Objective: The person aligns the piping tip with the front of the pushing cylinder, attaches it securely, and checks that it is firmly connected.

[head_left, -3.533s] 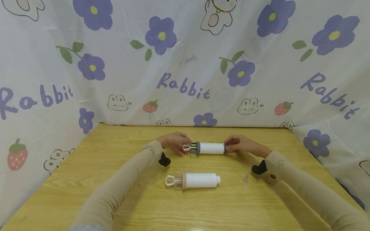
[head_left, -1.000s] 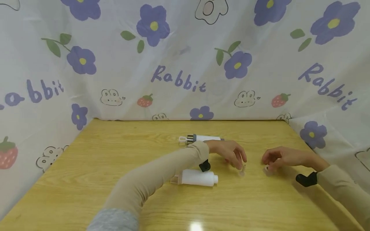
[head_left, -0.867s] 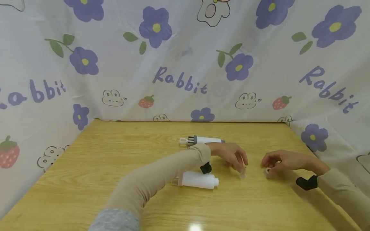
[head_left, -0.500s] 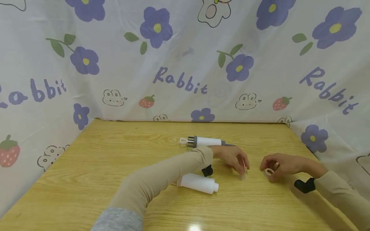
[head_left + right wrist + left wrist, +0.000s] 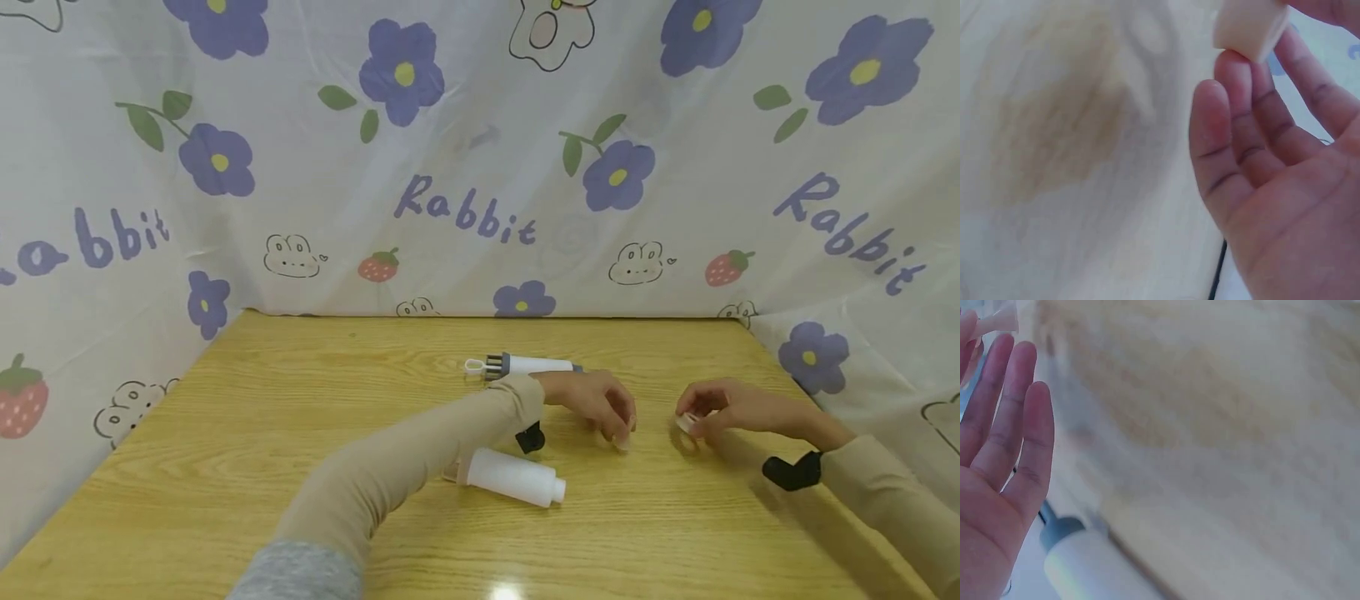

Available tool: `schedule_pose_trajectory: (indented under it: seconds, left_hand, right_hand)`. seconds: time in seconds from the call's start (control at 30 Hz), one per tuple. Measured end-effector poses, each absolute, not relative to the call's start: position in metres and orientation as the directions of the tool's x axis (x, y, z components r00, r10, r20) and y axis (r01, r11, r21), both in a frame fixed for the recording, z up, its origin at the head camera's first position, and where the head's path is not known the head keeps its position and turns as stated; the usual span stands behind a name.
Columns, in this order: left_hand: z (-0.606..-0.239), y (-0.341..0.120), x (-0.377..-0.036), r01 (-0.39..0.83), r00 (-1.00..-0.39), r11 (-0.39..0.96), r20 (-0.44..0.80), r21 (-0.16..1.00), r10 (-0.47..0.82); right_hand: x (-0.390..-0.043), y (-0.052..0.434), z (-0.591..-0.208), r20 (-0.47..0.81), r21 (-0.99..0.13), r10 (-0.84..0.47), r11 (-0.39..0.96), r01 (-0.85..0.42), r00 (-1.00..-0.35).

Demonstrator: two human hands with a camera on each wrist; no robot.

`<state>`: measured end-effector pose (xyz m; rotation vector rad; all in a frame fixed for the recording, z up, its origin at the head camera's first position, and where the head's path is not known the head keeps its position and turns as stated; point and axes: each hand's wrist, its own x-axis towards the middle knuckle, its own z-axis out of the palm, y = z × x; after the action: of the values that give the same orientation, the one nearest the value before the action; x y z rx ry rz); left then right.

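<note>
Right hand (image 5: 731, 408) pinches ring cap (image 5: 1249, 25); left hand (image 5: 596, 402) pinches nozzle (image 5: 999, 324)

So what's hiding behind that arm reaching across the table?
Behind the left arm lies a white tube with a grey collar on the table; its right end is covered by the left hand. A second white tube lies nearer, its left end covered.

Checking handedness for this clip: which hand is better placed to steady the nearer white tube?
Probably the left hand: it hovers just beyond the white tube, pinching only a small nozzle. The right hand sits farther away, holding a ring cap.
</note>
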<state>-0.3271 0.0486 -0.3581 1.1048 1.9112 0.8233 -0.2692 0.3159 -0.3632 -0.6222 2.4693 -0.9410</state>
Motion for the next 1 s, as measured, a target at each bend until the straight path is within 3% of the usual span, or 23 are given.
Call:
schedule_pose_trajectory:
  seconds: [0.47, 1.0]
  left_hand:
    - [-0.326, 0.011, -0.341, 0.374, -0.432, 0.445, -0.272, 0.813, 0.860]
    - [-0.315, -0.009, -0.347, 0.394, -0.538, 0.520, -0.269, 0.758, 0.799]
  right_hand:
    - [-0.281, 0.277, -0.335, -0.149, -0.801, -0.496, 0.568, -0.190, -0.855]
    - [-0.295, 0.207, -0.346, 0.038, -0.899, -0.454, 0.373, -0.228, -0.890]
